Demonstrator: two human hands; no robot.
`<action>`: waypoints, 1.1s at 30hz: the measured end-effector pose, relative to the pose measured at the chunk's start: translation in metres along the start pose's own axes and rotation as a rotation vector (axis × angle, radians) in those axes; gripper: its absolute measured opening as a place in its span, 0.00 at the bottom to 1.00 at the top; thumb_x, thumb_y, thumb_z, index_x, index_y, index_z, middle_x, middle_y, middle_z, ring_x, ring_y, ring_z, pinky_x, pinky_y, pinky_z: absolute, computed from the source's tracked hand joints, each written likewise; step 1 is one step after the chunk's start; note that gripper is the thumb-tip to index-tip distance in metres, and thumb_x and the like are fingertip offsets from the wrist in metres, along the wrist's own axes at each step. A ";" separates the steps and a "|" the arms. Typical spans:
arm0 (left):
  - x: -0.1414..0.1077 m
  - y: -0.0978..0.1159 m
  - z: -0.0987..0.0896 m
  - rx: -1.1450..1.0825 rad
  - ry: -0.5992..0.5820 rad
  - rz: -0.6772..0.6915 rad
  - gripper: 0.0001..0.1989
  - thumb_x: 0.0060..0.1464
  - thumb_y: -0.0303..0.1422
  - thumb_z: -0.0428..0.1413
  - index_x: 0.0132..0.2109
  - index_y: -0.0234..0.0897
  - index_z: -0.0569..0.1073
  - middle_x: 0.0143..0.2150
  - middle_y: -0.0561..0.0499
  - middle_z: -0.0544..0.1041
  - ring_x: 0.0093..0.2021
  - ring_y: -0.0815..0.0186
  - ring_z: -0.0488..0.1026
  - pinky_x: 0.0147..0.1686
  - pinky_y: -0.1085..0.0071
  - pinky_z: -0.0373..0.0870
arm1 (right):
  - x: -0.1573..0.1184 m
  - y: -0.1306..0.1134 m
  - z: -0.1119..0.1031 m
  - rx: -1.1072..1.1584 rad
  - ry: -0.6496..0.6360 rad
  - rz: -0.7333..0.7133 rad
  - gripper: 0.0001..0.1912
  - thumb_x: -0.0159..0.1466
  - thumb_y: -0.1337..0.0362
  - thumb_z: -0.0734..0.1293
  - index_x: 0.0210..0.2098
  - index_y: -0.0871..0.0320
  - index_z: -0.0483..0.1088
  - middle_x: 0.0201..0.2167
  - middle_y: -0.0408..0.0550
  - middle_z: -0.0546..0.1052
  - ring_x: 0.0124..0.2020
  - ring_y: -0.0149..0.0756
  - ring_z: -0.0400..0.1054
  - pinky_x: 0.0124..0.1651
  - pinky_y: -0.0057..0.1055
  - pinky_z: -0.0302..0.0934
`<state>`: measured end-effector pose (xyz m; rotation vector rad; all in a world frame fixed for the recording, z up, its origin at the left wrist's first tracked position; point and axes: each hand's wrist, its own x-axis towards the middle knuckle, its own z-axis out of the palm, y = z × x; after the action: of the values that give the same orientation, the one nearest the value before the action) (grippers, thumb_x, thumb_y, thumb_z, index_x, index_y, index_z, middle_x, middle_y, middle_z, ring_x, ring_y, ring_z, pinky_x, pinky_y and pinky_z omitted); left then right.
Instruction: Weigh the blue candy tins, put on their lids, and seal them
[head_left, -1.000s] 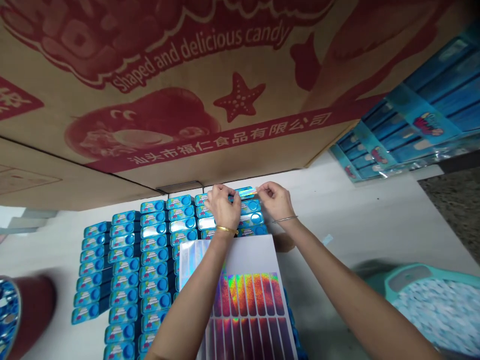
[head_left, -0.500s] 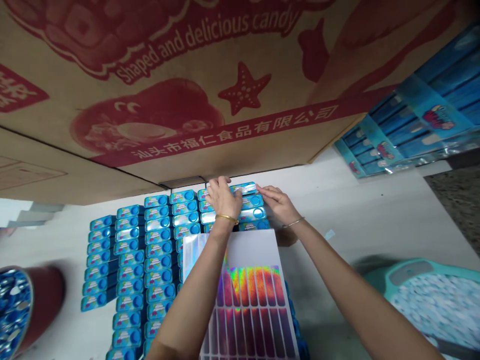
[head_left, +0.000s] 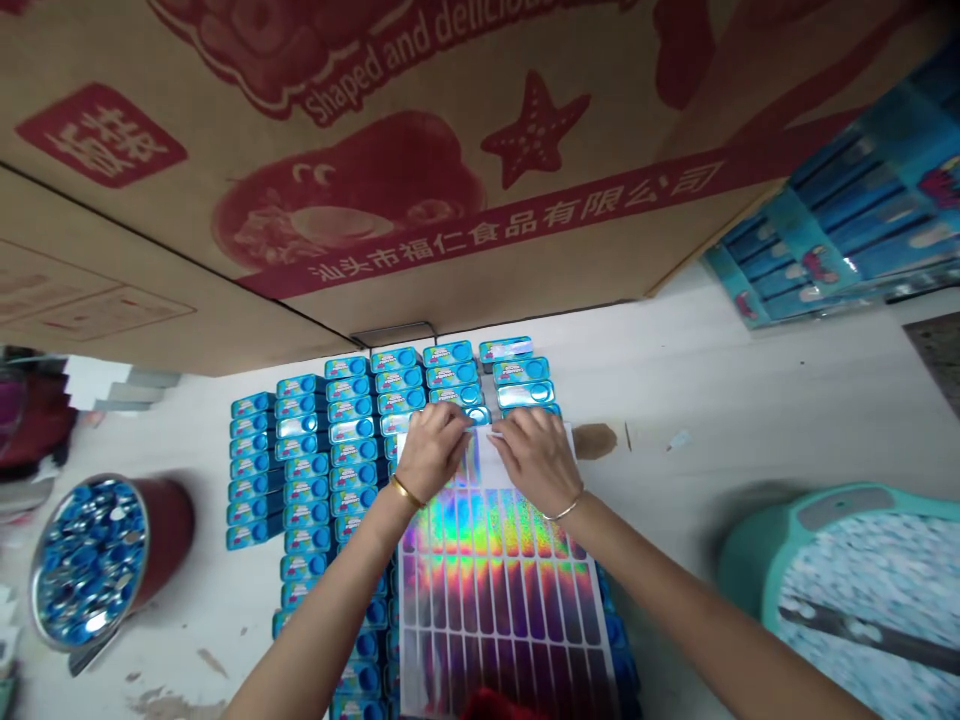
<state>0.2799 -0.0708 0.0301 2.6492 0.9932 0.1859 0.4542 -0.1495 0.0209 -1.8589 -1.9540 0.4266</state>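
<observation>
A sheet of shiny rainbow stickers (head_left: 517,600) lies on top of rows of small blue tins (head_left: 307,490). At its upper edge both hands meet, their fingertips close together. My left hand (head_left: 431,452) has its fingers pinched at the edge; my right hand (head_left: 536,458) is pinched just beside it. Whatever is between the fingertips is too small to make out. The top part of the sheet is plain white backing. Above the hands, a tin with a silvery strip (head_left: 506,349) on its lid stands at the end of the back row.
A large printed cardboard box (head_left: 450,200) rises behind the tins. On the left is a red bucket (head_left: 169,530) full of blue pieces. A teal basket (head_left: 757,550) holding pale blue pieces stands at the right, with wrapped blue packs (head_left: 840,230) at the upper right.
Both hands have left the back-row tin and moved down to the sheet's top edge. The view has shifted, showing more of the bucket on the left.
</observation>
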 end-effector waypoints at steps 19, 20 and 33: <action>-0.029 0.025 0.016 0.082 0.100 0.058 0.10 0.60 0.28 0.49 0.46 0.37 0.72 0.54 0.42 0.73 0.52 0.57 0.69 0.49 0.60 0.62 | 0.001 0.000 0.022 0.003 0.006 0.129 0.14 0.70 0.61 0.55 0.35 0.56 0.70 0.34 0.52 0.72 0.38 0.44 0.58 0.38 0.38 0.46; -0.032 0.029 0.012 0.053 0.109 0.043 0.08 0.60 0.29 0.49 0.44 0.37 0.72 0.52 0.42 0.74 0.50 0.58 0.69 0.48 0.59 0.62 | 0.001 0.000 0.023 0.013 0.008 0.133 0.14 0.70 0.61 0.55 0.35 0.56 0.70 0.34 0.51 0.72 0.38 0.44 0.59 0.38 0.38 0.47; 0.012 0.074 -0.020 -1.320 0.582 -0.788 0.12 0.46 0.37 0.64 0.31 0.37 0.69 0.28 0.55 0.71 0.29 0.72 0.68 0.34 0.74 0.64 | -0.015 -0.003 -0.017 0.959 0.213 0.271 0.22 0.65 0.45 0.58 0.34 0.57 0.71 0.34 0.48 0.74 0.39 0.39 0.68 0.43 0.36 0.61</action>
<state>0.3305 -0.1110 0.0739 0.9366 1.3118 1.0136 0.4602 -0.1655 0.0363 -1.4164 -1.0340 0.9850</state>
